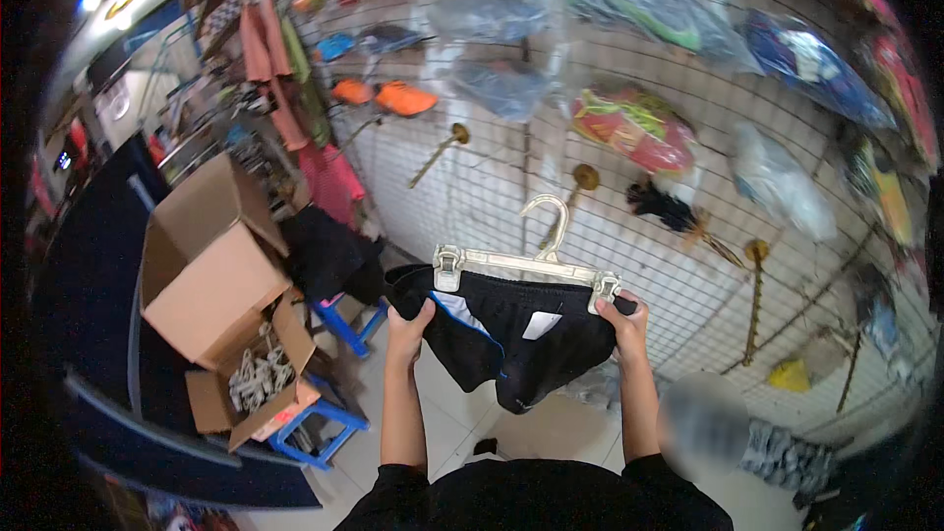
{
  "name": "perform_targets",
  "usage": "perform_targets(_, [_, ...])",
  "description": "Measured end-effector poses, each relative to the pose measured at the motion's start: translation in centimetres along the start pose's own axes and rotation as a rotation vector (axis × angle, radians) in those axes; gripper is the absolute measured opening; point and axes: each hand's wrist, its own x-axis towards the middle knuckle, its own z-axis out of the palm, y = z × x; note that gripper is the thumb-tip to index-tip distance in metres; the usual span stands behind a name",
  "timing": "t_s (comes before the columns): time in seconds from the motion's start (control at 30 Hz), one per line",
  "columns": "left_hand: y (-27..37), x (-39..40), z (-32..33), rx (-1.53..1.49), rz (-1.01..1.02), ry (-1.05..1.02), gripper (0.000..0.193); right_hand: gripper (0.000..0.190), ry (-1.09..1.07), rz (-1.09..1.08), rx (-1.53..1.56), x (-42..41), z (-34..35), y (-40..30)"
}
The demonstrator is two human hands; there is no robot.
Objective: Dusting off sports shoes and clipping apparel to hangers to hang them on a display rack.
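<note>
A pair of black shorts (546, 354) with a white and blue side panel and a small white tag hangs from a clear plastic clip hanger (527, 263) in front of me. Its two clips grip the waistband, and the hook points up. My left hand (410, 321) pinches the waistband's left end, just outside the left clip, thumb in front. At the right clip, my right hand (625, 317) holds the waistband's other end, its thumb at the clip's lower edge. The fingers behind the cloth are partly hidden.
A wire grid wall (479, 210) ahead carries bagged goods and metal display hooks (586, 177). At left, an open cardboard box (214, 295) stands by a smaller one holding pale tangled items (262, 376), over a blue plastic stool (324, 428). Black cloth (332, 251) lies on another stool.
</note>
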Motion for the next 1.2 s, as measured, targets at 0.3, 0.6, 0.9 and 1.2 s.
perform_targets(0.3, [4.1, -0.7, -8.6, -0.014, 0.068, 0.326, 0.021, 0.02, -0.199, 0.044, -0.043, 0.8, 9.6, 4.4])
perform_targets(0.6, [6.7, 3.6, -20.8, 0.177, 0.021, 0.372, 0.021, 0.02, -0.202, -0.039, -0.095, 0.3, 20.7, 10.5])
perform_targets(0.9, [8.9, 9.7, -30.3, 0.179, 0.022, 0.342, 0.023, 0.017, -0.154, 0.016, -0.111, 0.9, 31.7, 15.5])
perform_targets(1.2, [8.0, 15.8, -34.1, 0.1, 0.029, 0.435, 0.017, 0.018, -0.251, -0.034, -0.146, 5.8, 38.1, 18.8])
